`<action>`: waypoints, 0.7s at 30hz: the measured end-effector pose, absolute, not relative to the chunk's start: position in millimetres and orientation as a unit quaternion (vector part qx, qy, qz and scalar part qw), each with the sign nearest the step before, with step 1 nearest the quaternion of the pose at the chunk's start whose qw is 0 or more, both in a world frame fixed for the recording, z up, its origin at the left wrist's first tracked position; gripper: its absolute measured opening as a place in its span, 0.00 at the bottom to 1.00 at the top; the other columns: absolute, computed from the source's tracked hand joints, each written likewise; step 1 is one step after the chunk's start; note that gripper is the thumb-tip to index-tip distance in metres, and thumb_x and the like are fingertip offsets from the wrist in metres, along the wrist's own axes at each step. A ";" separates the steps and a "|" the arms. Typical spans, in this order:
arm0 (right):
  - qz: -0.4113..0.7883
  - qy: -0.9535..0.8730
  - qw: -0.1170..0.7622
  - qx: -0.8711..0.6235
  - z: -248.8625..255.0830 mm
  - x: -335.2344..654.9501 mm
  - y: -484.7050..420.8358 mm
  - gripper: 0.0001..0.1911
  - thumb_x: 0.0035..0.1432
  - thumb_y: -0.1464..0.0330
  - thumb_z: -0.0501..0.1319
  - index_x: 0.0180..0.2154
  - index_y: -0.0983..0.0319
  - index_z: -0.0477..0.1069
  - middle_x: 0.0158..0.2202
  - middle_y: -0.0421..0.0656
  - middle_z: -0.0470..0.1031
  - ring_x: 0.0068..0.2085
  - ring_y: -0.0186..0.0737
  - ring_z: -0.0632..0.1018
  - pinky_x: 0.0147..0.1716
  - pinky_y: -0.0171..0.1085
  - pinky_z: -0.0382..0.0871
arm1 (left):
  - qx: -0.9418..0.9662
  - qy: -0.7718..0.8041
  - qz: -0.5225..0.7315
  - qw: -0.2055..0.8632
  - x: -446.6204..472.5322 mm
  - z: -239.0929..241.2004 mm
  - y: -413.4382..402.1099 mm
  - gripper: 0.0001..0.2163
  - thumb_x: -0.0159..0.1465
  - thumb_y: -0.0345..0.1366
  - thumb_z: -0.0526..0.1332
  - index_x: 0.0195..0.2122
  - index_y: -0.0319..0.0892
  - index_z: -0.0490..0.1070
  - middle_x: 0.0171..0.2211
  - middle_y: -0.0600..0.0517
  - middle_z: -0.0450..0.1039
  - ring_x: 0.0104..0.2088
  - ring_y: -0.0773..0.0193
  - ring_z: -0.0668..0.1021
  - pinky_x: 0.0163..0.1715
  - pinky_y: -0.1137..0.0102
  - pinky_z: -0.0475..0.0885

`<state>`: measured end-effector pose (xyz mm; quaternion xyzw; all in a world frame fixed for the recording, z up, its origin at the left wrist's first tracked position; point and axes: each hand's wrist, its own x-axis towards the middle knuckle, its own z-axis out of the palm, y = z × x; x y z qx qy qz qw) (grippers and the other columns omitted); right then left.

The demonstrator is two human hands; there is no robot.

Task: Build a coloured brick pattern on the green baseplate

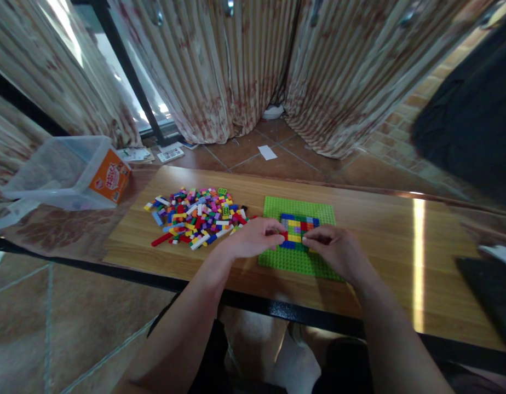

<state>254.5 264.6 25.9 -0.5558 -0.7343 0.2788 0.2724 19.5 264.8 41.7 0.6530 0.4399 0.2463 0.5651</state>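
A green studded baseplate [300, 268] lies on the wooden table. On it sits a low block of toy bricks [294, 230] in yellow, blue, red, purple and grey. At this block's left edge is my left hand [257, 238], thumb and forefinger closed about a red toy brick [285, 235]. Whether that brick is pressed onto the others cannot be made out. From the right, my right hand [337, 249] reaches in with its fingers closed together at the block's edge. Its fingertips hide whatever is between them.
A heap of loose toy bricks [199, 216] in many colours spreads over the table [380, 257] left of the baseplate. A clear plastic box [64, 169] with an orange label stands beyond the table's left end. A dark flat object [487, 295] lies at the right.
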 end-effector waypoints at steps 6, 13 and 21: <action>0.267 -0.743 0.261 -0.556 28.6 251.6 266.8 0.09 0.54 0.61 0.64 0.29 0.58 0.79 0.30 0.42 0.78 0.30 0.38 0.76 0.32 0.38 0.68 | 0.672 0.444 0.234 0.545 19.6 37.1 266.2 0.12 0.64 0.34 0.60 0.46 0.35 0.74 0.33 0.49 0.78 0.29 0.67 0.78 0.32 0.71 0.72; 0.300 -0.721 0.252 -0.572 25.1 252.6 271.3 0.07 0.51 0.63 0.65 0.28 0.58 0.79 0.30 0.41 0.79 0.31 0.39 0.77 0.33 0.39 0.70 | 0.681 0.453 0.223 0.531 20.8 37.9 266.7 0.12 0.64 0.33 0.60 0.46 0.36 0.74 0.35 0.48 0.79 0.31 0.65 0.79 0.33 0.70 0.73; 0.301 -0.717 0.221 -0.589 30.9 250.5 274.0 0.07 0.50 0.63 0.66 0.28 0.59 0.79 0.28 0.41 0.80 0.28 0.39 0.77 0.32 0.38 0.69 | 0.696 0.466 0.214 0.502 20.6 38.8 266.8 0.11 0.63 0.33 0.60 0.45 0.36 0.75 0.36 0.48 0.80 0.33 0.64 0.79 0.36 0.70 0.73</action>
